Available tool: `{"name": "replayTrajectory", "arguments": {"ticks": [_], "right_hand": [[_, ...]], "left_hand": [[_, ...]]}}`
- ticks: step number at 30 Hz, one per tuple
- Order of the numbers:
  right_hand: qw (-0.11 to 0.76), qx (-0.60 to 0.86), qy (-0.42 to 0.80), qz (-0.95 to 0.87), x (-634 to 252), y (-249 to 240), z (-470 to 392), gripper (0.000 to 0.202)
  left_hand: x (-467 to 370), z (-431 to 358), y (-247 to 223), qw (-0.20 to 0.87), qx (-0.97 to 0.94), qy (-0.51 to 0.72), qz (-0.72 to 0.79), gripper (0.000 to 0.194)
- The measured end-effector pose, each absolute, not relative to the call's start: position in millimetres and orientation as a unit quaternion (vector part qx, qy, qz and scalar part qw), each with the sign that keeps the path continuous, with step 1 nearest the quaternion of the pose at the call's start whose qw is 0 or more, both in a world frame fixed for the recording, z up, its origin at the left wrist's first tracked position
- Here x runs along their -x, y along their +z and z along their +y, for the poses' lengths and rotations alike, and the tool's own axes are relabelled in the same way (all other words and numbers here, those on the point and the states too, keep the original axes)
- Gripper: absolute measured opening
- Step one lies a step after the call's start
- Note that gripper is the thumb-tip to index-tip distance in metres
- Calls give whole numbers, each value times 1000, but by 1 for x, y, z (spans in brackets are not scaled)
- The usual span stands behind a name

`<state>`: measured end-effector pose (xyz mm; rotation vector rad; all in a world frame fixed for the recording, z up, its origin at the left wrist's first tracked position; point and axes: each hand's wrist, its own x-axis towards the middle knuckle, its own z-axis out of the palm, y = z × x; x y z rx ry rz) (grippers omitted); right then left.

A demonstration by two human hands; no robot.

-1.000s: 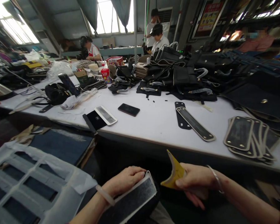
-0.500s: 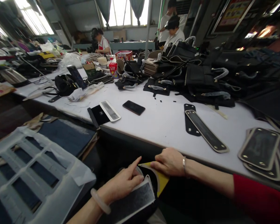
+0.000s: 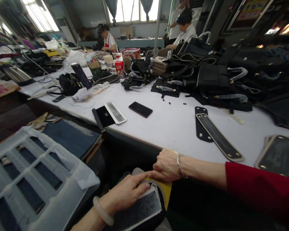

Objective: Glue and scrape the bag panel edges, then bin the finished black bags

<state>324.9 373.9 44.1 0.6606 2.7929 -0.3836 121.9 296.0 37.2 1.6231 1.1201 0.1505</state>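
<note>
My left hand (image 3: 126,194) lies across a dark panel with a pale edge (image 3: 145,203), low in front of me. Its index finger and thumb stretch out over the panel's upper end, the fingertip close to my right hand. My right hand (image 3: 167,165) has its fingers curled, with the thumb side pressed on a yellow sheet-like piece (image 3: 167,191) beside the panel. Dark material lies between panel and yellow piece. The undersides of both hands are hidden, as is most of what lies beneath the panel.
On the white table (image 3: 159,131) lie a phone (image 3: 140,109), an open black flap piece (image 3: 108,114) and long black strips (image 3: 219,136). Black bags (image 3: 212,77) pile up behind. A pale plastic crate (image 3: 38,170) stands at left. Several people work farther back.
My right hand has moved left and slightly down, closer to my left index finger, and the yellow piece shows less. My left index finger has lowered.
</note>
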Motion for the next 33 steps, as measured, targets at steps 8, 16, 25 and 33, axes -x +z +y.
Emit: {"name": "replayTrajectory", "arguments": {"ticks": [8, 16, 25, 33], "right_hand": [[161, -275, -122, 940, -320, 42, 363, 71], [168, -307, -128, 928, -319, 40, 354, 69], [165, -348, -141, 912, -320, 36, 340, 69], [145, -407, -142, 890, -320, 34, 318, 72]], "left_hand": [[-123, 294, 38, 513, -715, 51, 473, 40], [-124, 289, 40, 467, -739, 37, 484, 32], [-125, 286, 31, 405, -772, 15, 489, 32], [-122, 281, 33, 391, -776, 24, 494, 36]]}}
